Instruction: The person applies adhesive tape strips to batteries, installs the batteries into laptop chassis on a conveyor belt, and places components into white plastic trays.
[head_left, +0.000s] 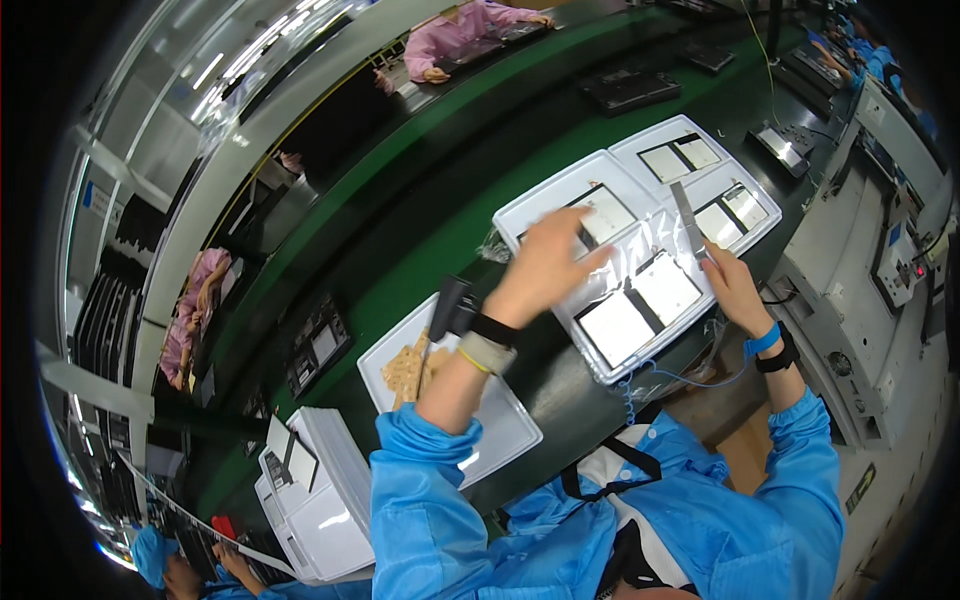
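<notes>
A white compartmented tray [612,372] lies on the bench in front of me, with flat white rectangular panels with black strips [667,290] in its compartments. My left hand [548,265] is over the tray's left compartments, thumb and fingers apart, beside one panel [606,213]; I cannot tell whether it touches it. At the tray's right side my right hand [733,288] grips a flat grey metal strip [688,215], like a steel ruler, which points away from me across the tray. Clear film [655,232] glints over the tray's middle.
Left of my left forearm, a second white tray [510,430] holds tan scraps [404,372] and a thin stick. A stack of white trays [330,480] stands farther left. A blue coiled cord [629,398] runs to my right wrist. Co-workers sit across the green line.
</notes>
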